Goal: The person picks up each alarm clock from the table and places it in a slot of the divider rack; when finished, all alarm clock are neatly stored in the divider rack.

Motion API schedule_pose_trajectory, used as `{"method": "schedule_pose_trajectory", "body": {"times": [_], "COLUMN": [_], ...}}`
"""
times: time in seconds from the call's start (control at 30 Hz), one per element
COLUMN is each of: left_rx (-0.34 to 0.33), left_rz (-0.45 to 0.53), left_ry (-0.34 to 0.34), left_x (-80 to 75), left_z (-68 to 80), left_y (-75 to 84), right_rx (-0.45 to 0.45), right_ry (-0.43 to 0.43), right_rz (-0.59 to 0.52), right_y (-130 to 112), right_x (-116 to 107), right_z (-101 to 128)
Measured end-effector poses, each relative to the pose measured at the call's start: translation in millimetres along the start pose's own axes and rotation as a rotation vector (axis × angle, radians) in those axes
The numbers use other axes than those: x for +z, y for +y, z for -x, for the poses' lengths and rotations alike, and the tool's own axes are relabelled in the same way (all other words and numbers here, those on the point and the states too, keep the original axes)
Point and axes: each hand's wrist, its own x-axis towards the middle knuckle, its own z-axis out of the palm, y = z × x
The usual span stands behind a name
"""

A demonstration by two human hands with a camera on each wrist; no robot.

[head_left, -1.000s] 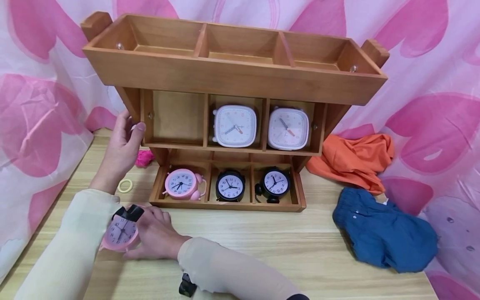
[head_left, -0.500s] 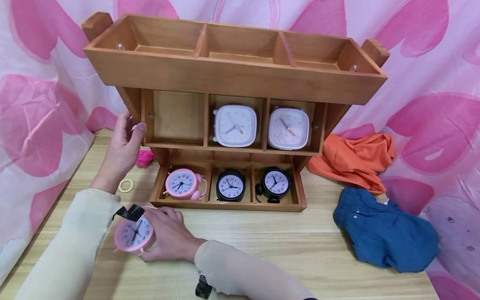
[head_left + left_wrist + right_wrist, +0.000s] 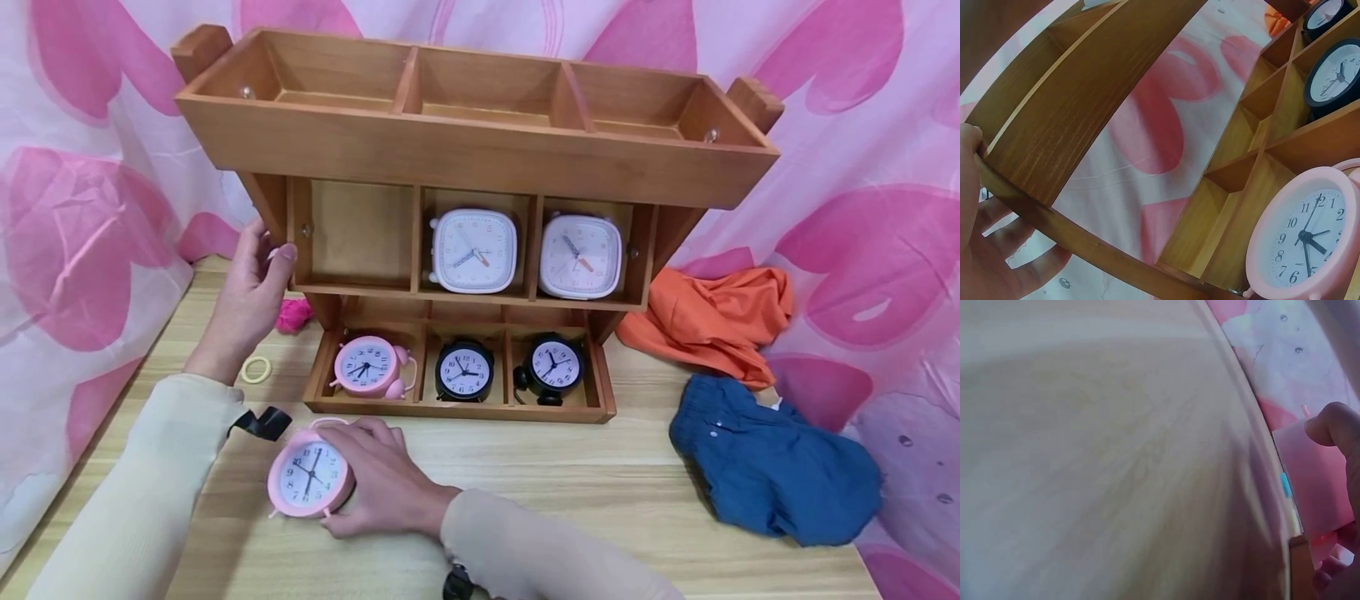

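My right hand (image 3: 390, 479) grips a pink twin-bell alarm clock (image 3: 300, 479) by its right side, with the dial facing up toward me in the head view, low over the tabletop in front of the shelf. The right wrist view shows the thumb on the pink casing (image 3: 1319, 478). At the left, my left hand (image 3: 251, 292) holds the side of the three-tier wooden shelf (image 3: 472, 154), thumb in front and fingers (image 3: 1038, 265) behind the side piece. Another pink alarm clock (image 3: 363, 367) lies on its side in the bottom-left compartment.
Two black alarm clocks (image 3: 464, 372) fill the other bottom compartments. Two white square clocks (image 3: 476, 252) stand in the middle tier. Orange cloth (image 3: 712, 321) and blue shorts (image 3: 772, 458) lie at right. A yellow ring (image 3: 256, 370) and pink bundle (image 3: 293, 315) lie at left.
My right hand has moved rightward with the pink alarm clock, out from beside the left sleeve, so its whole dial now shows. The left hand keeps its hold on the shelf.
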Motion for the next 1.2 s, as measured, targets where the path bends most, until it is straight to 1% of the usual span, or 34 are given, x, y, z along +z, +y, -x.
{"method": "schedule_pose_trajectory", "body": {"times": [0.13,0.23,0.37,0.5,0.57,0.67,0.73,0.8,0.9,1.03,1.1,1.2], "left_rx": [0.0,-0.002,0.003,-0.004,-0.01,-0.018,-0.029,-0.03,-0.025,-0.016,-0.016,-0.021], "left_rz": [-0.005,-0.002,-0.007,-0.02,-0.022,-0.023,-0.034,-0.046,-0.059,-0.054,-0.054,-0.055], "left_ry": [-0.001,-0.003,-0.005,0.001,0.0,-0.003,-0.007,-0.015,-0.024,-0.039,-0.046,-0.044], "left_x": [-0.1,-0.5,-1.2,-1.5,-1.5,-2.3,-3.1,-3.6,-3.6,-3.2,-3.5,-3.8], "left_z": [-1.5,-1.6,-1.8,-2.4,-2.8,-3.0,-2.9,-2.6,-2.3,-0.8,0.5,1.6], "left_y": [2.0,2.5,2.2,2.9,2.6,2.6,2.9,3.0,3.1,2.6,2.6,3.1], "right_rx": [-0.003,0.017,0.0,-0.057,-0.085,-0.125,-0.147,-0.159,-0.146,-0.106,-0.092,-0.044], "right_ry": [0.026,0.066,0.183,0.32,0.383,0.464,0.502,0.519,0.511,0.464,0.438,0.4], "right_rz": [-0.031,-0.056,-0.067,-0.045,-0.022,0.039,0.088,0.14,0.225,0.355,0.392,0.406], "right_y": [4.7,9.8,16.3,16.0,12.9,7.0,4.4,3.3,4.2,6.9,8.2,8.4], "right_x": [-22.7,-40.8,-66.8,-100.6,-120.2,-149.6,-166.7,-181.2,-197.2,-209.8,-212.4,-213.1], "right_z": [19.0,31.2,40.4,37.8,32.1,17.4,5.0,-8.8,-28.8,-51.9,-61.5,-72.7]}}
